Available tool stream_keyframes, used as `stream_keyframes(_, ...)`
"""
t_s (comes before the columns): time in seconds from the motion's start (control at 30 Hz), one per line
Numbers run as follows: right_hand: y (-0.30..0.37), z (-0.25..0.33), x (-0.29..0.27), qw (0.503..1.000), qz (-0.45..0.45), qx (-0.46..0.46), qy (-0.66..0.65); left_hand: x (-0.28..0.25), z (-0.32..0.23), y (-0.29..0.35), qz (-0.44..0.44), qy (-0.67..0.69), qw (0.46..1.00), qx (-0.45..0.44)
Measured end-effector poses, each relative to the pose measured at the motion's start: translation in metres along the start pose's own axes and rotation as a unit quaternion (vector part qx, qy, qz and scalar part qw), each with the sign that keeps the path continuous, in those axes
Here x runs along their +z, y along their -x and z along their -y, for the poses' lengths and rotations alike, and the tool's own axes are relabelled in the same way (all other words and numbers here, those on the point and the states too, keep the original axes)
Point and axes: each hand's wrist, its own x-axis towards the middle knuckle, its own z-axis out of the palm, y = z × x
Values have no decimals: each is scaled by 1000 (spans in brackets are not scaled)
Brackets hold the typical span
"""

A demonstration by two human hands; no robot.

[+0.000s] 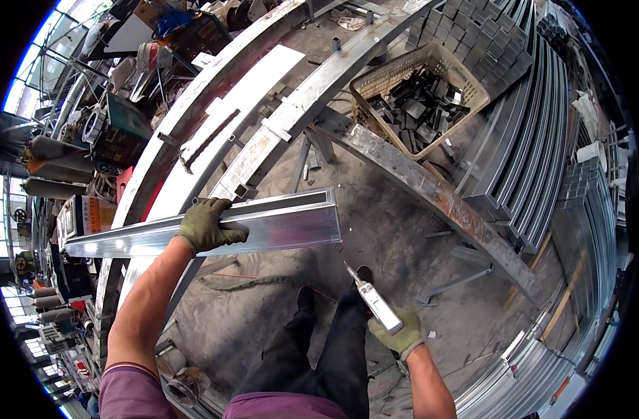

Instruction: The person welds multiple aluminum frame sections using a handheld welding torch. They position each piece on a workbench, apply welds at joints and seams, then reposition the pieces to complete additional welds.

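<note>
My left hand (206,227), in an olive work glove, grips the upper edge of a long shiny metal channel (284,227). The channel lies across the metal frame rails, and its squared end sticks out to the right over the floor. Lower right, my right hand (401,335), gloved alike, is closed around a white welding gun (379,307). Its narrow pointed tip is aimed up and left, apart from the channel's end. The fingers under the gun's body are partly hidden.
A rusty steel beam (431,185) runs diagonally on the right. Beyond it stands a cream plastic crate (476,98) of dark cut metal pieces. Stacked metal profiles (522,181) fill the right side. A pale rail (319,91) curves across the top. A green hose (246,283) lies on the floor.
</note>
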Motion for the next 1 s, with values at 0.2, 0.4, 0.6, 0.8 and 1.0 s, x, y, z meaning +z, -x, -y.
stream_keyframes(0.2,7,-39,-26,998,-33,46,-29,4,-3,1,-17,-9,1000,-13)
stream_keyframes(0.4,-40,-18,-112,985,-160,16,-59,25,1,19,-70,-29,997,15)
stream_keyframes(0.6,-154,-9,-195,955,-269,-120,-39,32,-11,33,-129,-21,991,29)
stream_keyframes(0.8,-274,24,-245,972,-218,-48,-76,54,-24,68,-198,-40,979,22)
stream_keyframes(1.0,-371,27,-257,971,-190,-38,-142,69,-30,72,-195,-38,980,17)
